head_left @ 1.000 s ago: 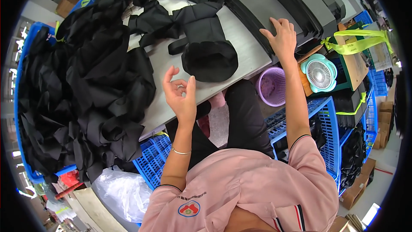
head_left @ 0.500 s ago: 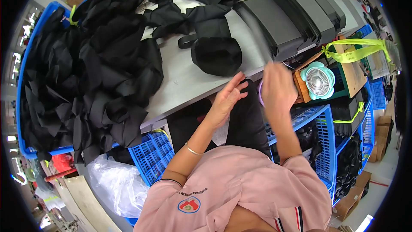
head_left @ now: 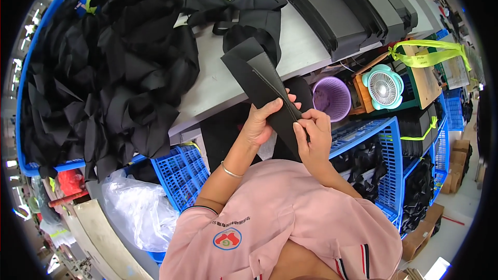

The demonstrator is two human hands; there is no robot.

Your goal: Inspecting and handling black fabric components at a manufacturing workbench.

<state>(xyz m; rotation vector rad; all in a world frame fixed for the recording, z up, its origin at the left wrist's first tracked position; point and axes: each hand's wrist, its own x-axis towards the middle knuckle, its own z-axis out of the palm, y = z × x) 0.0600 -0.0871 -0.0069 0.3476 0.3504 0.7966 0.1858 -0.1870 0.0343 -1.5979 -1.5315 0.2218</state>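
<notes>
A heap of black fabric (head_left: 119,67) fills the left side within the rim of a blue crate (head_left: 30,168), which probably keeps it from spilling. Over the near edge of the desk (head_left: 207,85), the left hand (head_left: 263,122) clamps a folded black panel (head_left: 251,78), thumb on top and fingers behind, seemingly to steady it while the right hand (head_left: 315,137) pinches its edge; farther right, overlapping dark stacks (head_left: 337,15) lie within arm's reach.
</notes>
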